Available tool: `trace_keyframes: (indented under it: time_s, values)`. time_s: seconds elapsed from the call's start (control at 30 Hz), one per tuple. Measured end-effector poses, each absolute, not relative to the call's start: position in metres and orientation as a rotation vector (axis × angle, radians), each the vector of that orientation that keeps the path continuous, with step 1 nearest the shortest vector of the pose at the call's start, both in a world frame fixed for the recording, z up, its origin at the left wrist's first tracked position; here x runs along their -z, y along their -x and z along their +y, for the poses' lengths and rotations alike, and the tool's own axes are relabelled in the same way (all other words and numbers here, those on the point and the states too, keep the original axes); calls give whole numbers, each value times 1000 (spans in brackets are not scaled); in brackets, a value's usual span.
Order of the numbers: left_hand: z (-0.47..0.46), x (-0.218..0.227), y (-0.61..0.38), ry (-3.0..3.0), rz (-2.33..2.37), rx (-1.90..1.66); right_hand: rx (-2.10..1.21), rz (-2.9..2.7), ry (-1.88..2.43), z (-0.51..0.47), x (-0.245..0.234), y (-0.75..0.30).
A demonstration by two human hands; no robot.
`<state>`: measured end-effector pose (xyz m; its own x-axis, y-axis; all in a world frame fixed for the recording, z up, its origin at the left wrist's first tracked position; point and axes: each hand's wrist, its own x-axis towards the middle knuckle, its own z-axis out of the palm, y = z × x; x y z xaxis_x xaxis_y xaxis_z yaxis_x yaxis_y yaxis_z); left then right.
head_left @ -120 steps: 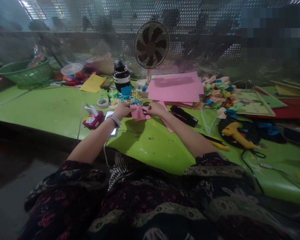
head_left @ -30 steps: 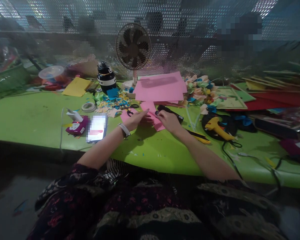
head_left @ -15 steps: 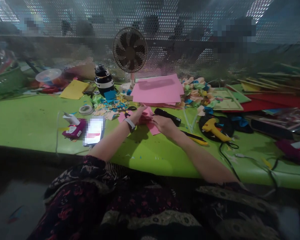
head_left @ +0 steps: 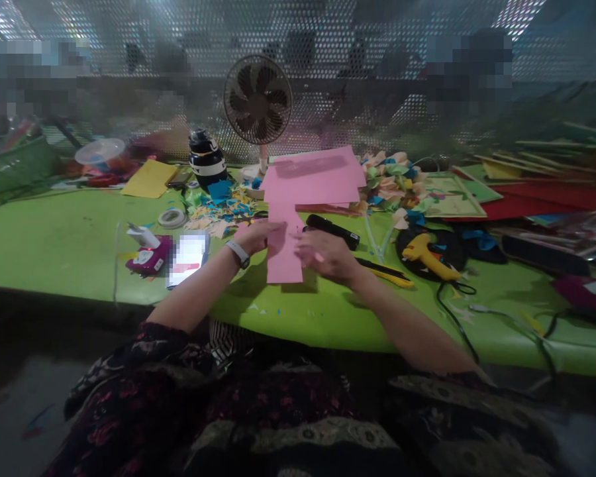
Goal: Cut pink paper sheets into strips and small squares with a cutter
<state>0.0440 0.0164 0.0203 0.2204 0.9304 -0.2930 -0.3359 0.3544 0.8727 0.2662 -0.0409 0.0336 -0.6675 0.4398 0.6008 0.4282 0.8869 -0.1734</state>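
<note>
A strip of pink paper stands out flat above the green table, its lower end toward me. At its left edge my left hand grips it, thumb on top; a pale band circles that wrist. My right hand is closed at the strip's right edge, fingers curled and a little blurred. What those fingers pinch cannot be made out. Scissors lie partly hidden behind my left hand. Just past my right hand rests a black stapler-like object, and a yellow-and-black cutter lies nearer.
Pink sheets are stacked before a fan. A phone and tape roll lie left, near paper scraps and a black bottle. Right is a yellow glue gun with a trailing cord.
The pink paper, bunched under both hands before, now shows as a long flat strip. My left hand has moved left and slightly toward me; my right hand has curled its fingers.
</note>
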Motion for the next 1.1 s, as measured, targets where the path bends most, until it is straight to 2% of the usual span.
trace_keyframes:
  time_s: [0.17, 0.37, 0.57, 0.83, 1.1]
  values:
    - [-2, -40, -25, -676, 915, -1097, 143, -2342, 803, -22, -38, -282]
    - [-11, -40, -36, -621, 844, -1102, 116, -2504, 687, -30, -14, -260]
    - [-20, -33, -44, -526, 810, -1274, -229, -2163, 821, -43, -17, -251]
    - [-32, -27, -50, -614, 649, -1212, -893, -1772, 1050, -40, -15, -242]
    - [-41, -25, -51, -915, 613, -1173, -846, -1738, 1119, -43, -15, -241]
